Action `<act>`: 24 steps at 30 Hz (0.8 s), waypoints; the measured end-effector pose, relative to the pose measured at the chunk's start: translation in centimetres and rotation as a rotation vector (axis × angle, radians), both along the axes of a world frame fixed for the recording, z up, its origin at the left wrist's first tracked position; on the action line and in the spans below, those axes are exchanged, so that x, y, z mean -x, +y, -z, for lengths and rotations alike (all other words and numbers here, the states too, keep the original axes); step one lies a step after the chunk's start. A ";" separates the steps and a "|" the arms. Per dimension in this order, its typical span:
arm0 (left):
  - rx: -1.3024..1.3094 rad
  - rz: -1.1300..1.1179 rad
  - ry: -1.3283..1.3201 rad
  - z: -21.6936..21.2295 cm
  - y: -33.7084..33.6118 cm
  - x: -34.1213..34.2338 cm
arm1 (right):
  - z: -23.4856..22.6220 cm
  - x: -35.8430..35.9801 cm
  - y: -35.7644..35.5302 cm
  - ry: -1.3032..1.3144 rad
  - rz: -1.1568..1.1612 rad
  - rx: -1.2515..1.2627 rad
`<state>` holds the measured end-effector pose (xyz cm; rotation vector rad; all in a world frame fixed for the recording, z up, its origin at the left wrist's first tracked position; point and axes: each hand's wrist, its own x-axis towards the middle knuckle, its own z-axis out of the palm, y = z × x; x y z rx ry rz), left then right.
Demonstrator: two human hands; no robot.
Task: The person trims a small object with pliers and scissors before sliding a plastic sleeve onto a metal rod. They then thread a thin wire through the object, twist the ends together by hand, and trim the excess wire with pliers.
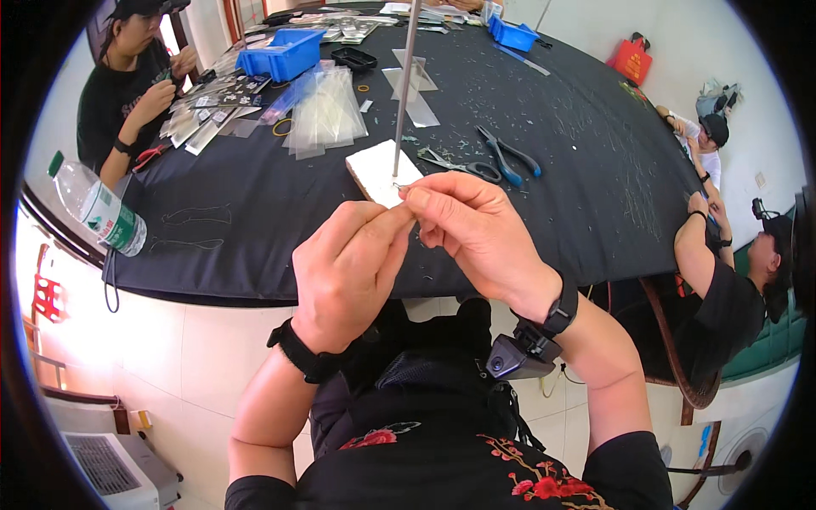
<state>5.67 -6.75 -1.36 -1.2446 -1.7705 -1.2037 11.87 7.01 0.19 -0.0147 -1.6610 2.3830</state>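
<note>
Grey metal rod (pixel 405 93) is pointing down at a white rectangular block (pixel 372 166) on black cloth-covered worktop (pixel 586 217) | our right hand (pixel 478 228) is pinching a thin wire-like piece (pixel 398 185) beside the rod's end | our left hand (pixel 344 268) is adjoining, fingertips together, contents hidden

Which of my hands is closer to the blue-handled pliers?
Your right hand is nearer: it is on your side of the blue-handled pliers. Your left hand is farther off, to their left and closer to you.
</note>
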 end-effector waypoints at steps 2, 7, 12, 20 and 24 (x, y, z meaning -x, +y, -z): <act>-0.049 0.029 -0.083 0.1 0.0 0.0 | -0.1 0.5 -0.4 0.013 0.039 -0.018; -0.244 0.032 -0.282 0.4 -1.2 0.3 | -2.2 3.1 -1.5 0.070 0.047 -0.081; -0.391 0.031 -0.524 1.1 -3.8 1.0 | -6.0 8.0 -2.5 0.232 -0.033 -0.146; -0.275 -0.214 -0.301 4.7 -10.3 2.8 | -7.2 18.4 -6.1 0.275 -0.036 -0.495; -0.259 -0.499 -0.139 5.8 -16.3 8.1 | -3.6 24.0 -9.7 0.340 -0.095 -1.023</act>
